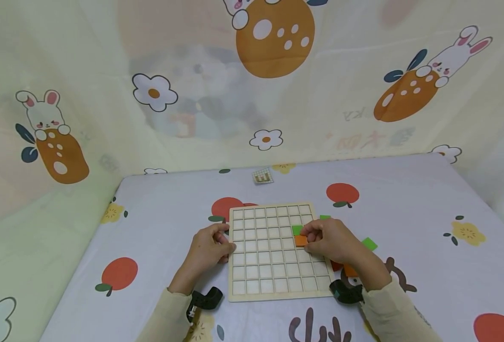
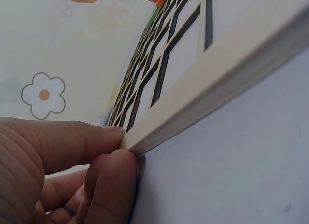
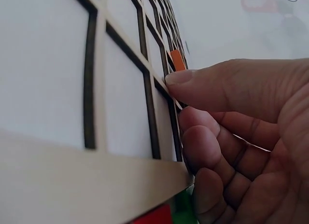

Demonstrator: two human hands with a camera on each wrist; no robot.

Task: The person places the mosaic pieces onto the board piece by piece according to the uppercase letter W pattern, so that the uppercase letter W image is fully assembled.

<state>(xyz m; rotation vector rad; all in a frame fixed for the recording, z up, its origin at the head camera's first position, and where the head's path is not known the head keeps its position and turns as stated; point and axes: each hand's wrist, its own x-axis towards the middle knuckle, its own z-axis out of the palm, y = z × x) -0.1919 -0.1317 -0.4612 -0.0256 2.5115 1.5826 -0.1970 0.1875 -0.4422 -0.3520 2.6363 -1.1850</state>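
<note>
Left hand: your left hand (image 1: 209, 248) grips the left rim of the wooden grid board (image 1: 277, 296) with thumb and fingertips; a tug or twist there could slide the cells out from under your other fingers.
Right hand: your right hand (image 1: 335, 242) appears to pinch the right side of the orange square tile (image 1: 300, 241), the other fingers curled toward your palm.
Orange tile: it sits just left of your right fingertips, at a cell of the board. Your fingers cover part of it, so I can't tell whether it lies flush; pressure on one side alone could cock it against the dividers.
Green neighbour: the green square tile (image 1: 297, 230) lies in the cell just beyond the orange one, near your right forefinger; a sideways brush could dislodge it.
Loose tiles: a red tile (image 1: 336, 266) and a spare orange tile (image 1: 350, 271) lie on the near side of your right hand, partly hidden, with a spare green tile (image 1: 369, 244) just right of that wrist; a low forearm sweep could scatter them.
Wrist camera: the black wrist camera (image 1: 347, 291) hangs nearer you than your right hand, by the board's corner; dropping your wrist could jolt the board.
</note>
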